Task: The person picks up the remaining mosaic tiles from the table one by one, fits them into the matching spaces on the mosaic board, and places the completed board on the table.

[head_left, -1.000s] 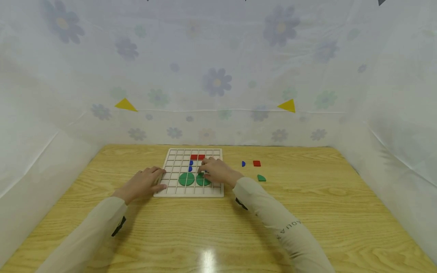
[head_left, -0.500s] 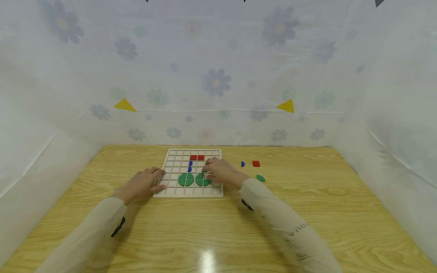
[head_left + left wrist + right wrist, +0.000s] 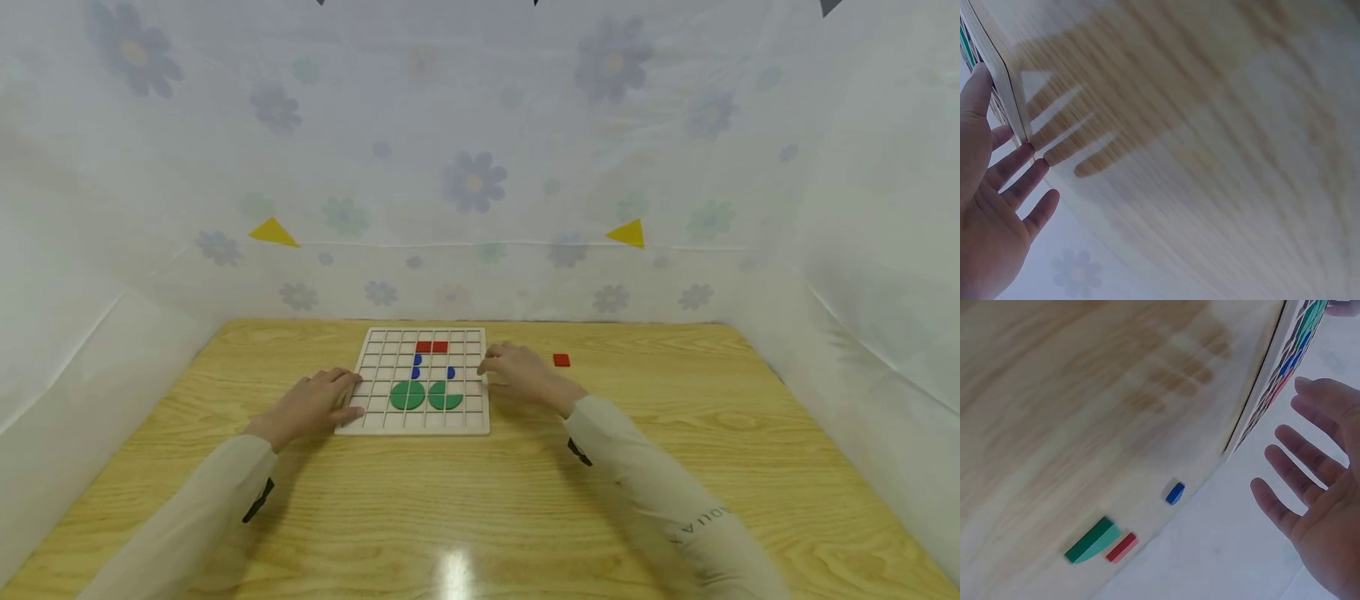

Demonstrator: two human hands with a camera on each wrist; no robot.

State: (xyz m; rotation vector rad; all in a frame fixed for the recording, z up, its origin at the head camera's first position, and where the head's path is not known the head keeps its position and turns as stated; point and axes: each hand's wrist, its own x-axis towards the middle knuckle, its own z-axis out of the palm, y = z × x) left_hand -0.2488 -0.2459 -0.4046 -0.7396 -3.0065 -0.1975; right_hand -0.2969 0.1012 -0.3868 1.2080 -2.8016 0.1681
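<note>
A white gridded board [image 3: 472,422] lies on the table. My left hand [image 3: 311,406] rests at its left edge; in the left wrist view the thumb [image 3: 975,94] lies on the board and the fingers extend along its side. My right hand [image 3: 525,377] hovers by the right edge, fingers loosely bent and holding nothing. On the board are red squares [image 3: 440,347], blue half circles [image 3: 451,372], a green disc [image 3: 407,395] and a green disc with its upper right quarter open [image 3: 442,401]. Loose blue [image 3: 1175,493] and green [image 3: 1092,540] pieces show in the right wrist view.
A loose red square [image 3: 562,360] lies on the wooden table [image 3: 420,508], right of my right hand. White flower-patterned cloth [image 3: 480,275] encloses the back and sides, with two yellow triangles [image 3: 628,233] on it.
My right hand has drawn back rightward off the board, uncovering a blue half circle. It now hides the loose blue and green pieces in the head view. The left hand stays put.
</note>
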